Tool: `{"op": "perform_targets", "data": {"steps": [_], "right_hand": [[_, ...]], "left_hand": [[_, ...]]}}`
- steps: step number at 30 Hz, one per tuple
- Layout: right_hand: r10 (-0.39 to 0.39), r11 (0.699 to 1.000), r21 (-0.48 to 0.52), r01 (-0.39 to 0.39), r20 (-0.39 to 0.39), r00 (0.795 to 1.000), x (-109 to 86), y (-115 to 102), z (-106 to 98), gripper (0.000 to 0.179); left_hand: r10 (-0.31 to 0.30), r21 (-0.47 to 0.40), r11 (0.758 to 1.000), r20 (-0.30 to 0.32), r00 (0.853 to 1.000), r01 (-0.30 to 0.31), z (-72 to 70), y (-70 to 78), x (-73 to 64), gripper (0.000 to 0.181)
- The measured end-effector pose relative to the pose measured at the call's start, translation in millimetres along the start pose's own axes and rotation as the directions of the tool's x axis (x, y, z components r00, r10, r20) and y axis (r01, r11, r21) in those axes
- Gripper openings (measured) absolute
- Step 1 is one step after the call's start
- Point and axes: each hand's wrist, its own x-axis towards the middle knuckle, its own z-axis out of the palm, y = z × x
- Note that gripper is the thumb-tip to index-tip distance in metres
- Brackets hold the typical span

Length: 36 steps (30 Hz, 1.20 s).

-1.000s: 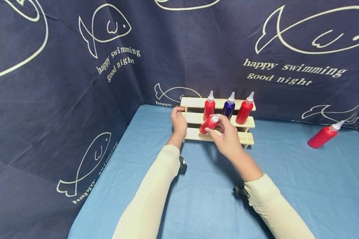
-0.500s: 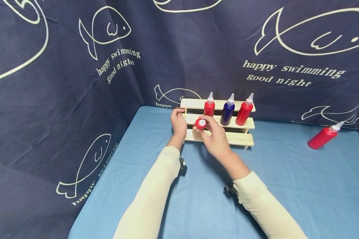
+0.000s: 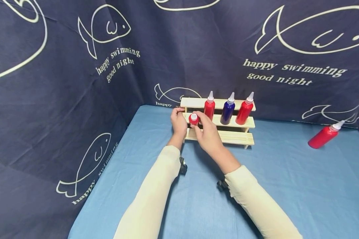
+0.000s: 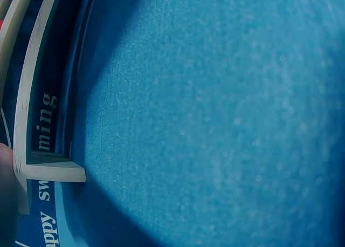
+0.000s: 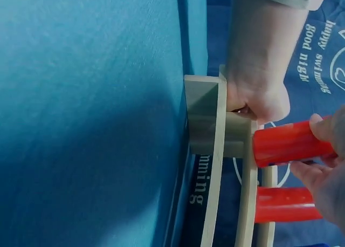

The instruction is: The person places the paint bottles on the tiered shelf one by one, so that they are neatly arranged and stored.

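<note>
At the left end of a three-tier wooden rack (image 3: pixel 237 137), my left hand (image 3: pixel 179 123) grips the side; the right wrist view shows its fingers curled at the frame (image 5: pixel 215 166). My right hand (image 3: pixel 208 132) pinches a red squeeze bottle (image 3: pixel 193 120) with a white nozzle cap between thumb and fingers. The bottle is upright at the left of the middle shelf, its base (image 5: pixel 264 148) at the shelf board and seemingly touching it. To its right on that shelf stand a red bottle (image 3: pixel 209 109), a dark blue bottle (image 3: pixel 227 113) and another red bottle (image 3: pixel 244 113).
Another red bottle (image 3: pixel 322 136) leans tilted at the far right of the blue-clothed table (image 3: pixel 287 186). Dark blue curtains (image 3: pixel 197 43) with white fish drawings hang behind and to the left. The rack's lowest shelf is in front of the bottles.
My right hand has carried the red bottle leftward past the standing ones, turning it from tilted to upright over the middle shelf's left end. My left hand stays at the rack.
</note>
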Motion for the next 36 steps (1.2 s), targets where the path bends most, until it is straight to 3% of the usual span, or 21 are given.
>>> {"op": "perform_targets", "data": {"steps": [10, 22, 36], "right_hand": [[0.051, 0.996, -0.077, -0.053, -0.02, 0.998, 23.5, -4.5, 12.4, 0.055], [0.215, 0.972, -0.083, -0.22, -0.059, 0.975, 38.7, -5.6, 30.6, 0.069], [0.293, 0.955, -0.035, -0.295, -0.047, 0.955, 43.2, 0.1, 45.4, 0.09]], "left_hand": [[-0.012, -0.008, 1.0, 0.002, 1.0, 0.012, 0.1, 0.6, 2.4, 0.025], [-0.003, 0.013, 1.0, 0.003, 1.0, 0.003, 0.7, 1.0, -0.2, 0.025], [0.026, 0.041, 0.999, 0.0, 1.0, -0.026, 0.9, 0.5, 1.1, 0.024]]}}
